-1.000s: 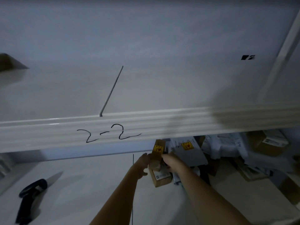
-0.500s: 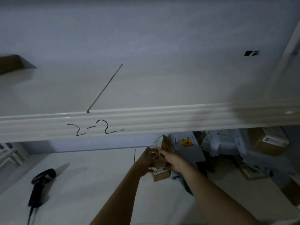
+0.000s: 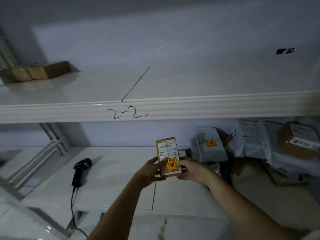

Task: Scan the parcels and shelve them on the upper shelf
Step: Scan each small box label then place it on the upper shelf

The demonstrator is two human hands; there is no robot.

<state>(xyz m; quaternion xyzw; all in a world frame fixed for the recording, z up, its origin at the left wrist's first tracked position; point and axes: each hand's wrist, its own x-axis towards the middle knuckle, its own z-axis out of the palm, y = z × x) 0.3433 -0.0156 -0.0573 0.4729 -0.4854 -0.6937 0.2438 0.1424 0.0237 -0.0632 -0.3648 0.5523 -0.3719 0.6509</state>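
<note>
I hold a small brown cardboard parcel (image 3: 168, 154) upright over the lower shelf, its white label and yellow fragile sticker facing me. My left hand (image 3: 151, 171) grips its lower left side, thumb on the front. My right hand (image 3: 191, 169) grips its lower right side. A black handheld scanner (image 3: 81, 169) lies on the lower shelf to the left, its cable running down toward me. The upper shelf (image 3: 155, 110), marked "2-2" on its front edge, runs across above the hands.
A brown box (image 3: 37, 71) sits at the far left of the upper shelf. A pile of grey mailer bags (image 3: 210, 146) and cardboard boxes (image 3: 298, 140) fills the right of the lower shelf. A metal frame (image 3: 43, 153) stands at the left.
Both hands have lifted the parcel out of the pile and drawn it toward me, turning its label to face me. The view has shifted, showing more of the lower shelf.
</note>
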